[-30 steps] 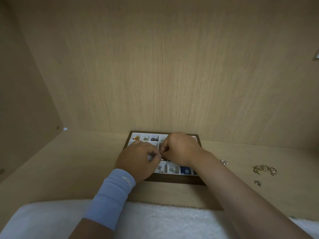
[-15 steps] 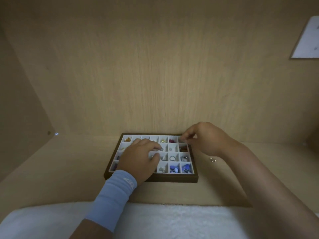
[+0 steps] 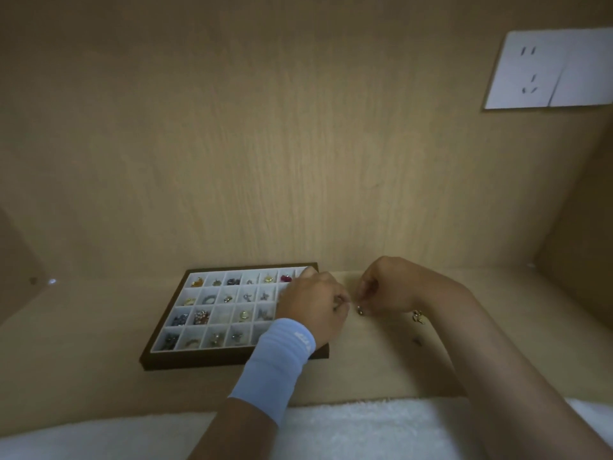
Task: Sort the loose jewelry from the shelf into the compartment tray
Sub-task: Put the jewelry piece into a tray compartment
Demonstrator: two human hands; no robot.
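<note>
The compartment tray (image 3: 232, 357) has a dark wooden rim and white cells holding several small jewelry pieces, and it lies on the shelf left of centre. My left hand (image 3: 315, 307), with a light blue wristband, hovers over the tray's right edge with its fingers curled; whether it holds anything is hidden. My right hand (image 3: 388, 287) is just right of it, fingertips pinching down on a small metallic piece (image 3: 360, 310) on the shelf. A gold piece (image 3: 418, 317) and a small dark piece (image 3: 417, 341) lie loose by my right wrist.
The wooden back wall rises right behind the tray, and side walls close in at left and right. A white socket plate (image 3: 547, 68) sits high on the right. A white fluffy cloth (image 3: 348, 426) runs along the shelf's front edge.
Both hands have shifted right, from over the tray to its right edge and the bare shelf beside it. The view has turned right, so the tray now sits further left.
</note>
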